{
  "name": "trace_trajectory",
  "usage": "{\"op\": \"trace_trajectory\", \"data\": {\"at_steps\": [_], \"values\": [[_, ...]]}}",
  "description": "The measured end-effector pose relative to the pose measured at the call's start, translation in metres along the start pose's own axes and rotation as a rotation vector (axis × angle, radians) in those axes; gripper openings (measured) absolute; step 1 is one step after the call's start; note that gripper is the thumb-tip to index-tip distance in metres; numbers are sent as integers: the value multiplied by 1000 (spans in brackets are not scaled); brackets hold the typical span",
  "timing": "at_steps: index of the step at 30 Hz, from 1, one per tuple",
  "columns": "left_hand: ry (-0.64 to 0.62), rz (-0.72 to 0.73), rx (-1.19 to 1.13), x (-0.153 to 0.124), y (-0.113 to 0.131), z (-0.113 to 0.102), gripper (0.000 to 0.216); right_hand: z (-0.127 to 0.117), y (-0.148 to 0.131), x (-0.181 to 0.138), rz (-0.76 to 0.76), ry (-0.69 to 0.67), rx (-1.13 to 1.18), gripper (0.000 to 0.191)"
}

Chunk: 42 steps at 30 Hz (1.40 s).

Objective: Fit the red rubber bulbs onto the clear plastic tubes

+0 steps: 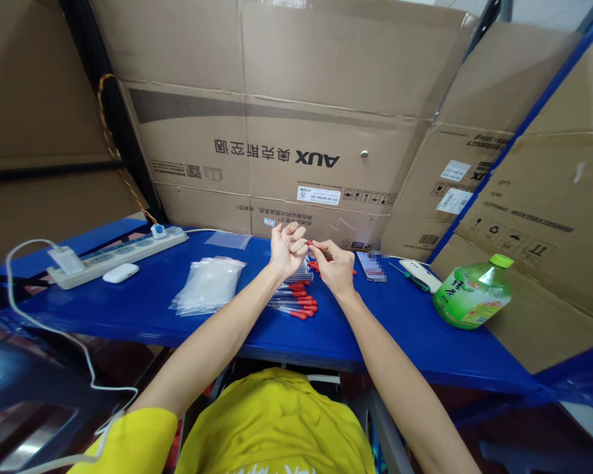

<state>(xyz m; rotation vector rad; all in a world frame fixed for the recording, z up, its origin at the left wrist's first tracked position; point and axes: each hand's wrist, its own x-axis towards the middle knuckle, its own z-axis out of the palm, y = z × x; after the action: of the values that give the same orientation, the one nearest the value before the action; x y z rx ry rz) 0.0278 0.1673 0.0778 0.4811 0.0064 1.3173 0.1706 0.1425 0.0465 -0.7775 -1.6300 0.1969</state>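
1. Pinched together, the thumb and fingertips of the right hand [338,266] hold a small red rubber-looking tip [310,243] above the middle of the table.
2. Curled fingers of the left hand [289,250] meet it from the other side; whether they clamp anything I cannot tell, since the knuckles hide it and the pieces are tiny.
3. Judging by this hold, a light, straight pinch serves best: both hands in line, pressure even, because a soft tip may buckle and a thin tube may bend if pushed askew.
4. Just below the hands lie slender clear tubes [284,305] with rounded red ends [306,303], mostly facing right; keeping the wrists raised should save them from being swept about.
5. More red pieces [315,266] lie beside the right hand, partly hidden by it.
6. Left of the tubes sits a stack of clear plastic bags [210,286]; the left elbow is best kept off it.
7. Beyond the right hand, a flat dark-edged phone [370,266] rests on the blue tabletop [400,342].
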Motion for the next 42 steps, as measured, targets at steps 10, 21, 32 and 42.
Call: {"op": "trace_trajectory", "data": {"at_steps": [10,21,32,42], "values": [[-68,-18,93,-1,4,3,47,-3,0,6,6,0,-18,19],[-65,-31,142,1,13,0,49,0,20,9,195,-84,231,29],[-26,-50,166,2,10,-1,43,-4,11,8,215,-82,241,31],[10,-72,118,0,8,1,42,-9,6,6,89,-91,48,26]]}}
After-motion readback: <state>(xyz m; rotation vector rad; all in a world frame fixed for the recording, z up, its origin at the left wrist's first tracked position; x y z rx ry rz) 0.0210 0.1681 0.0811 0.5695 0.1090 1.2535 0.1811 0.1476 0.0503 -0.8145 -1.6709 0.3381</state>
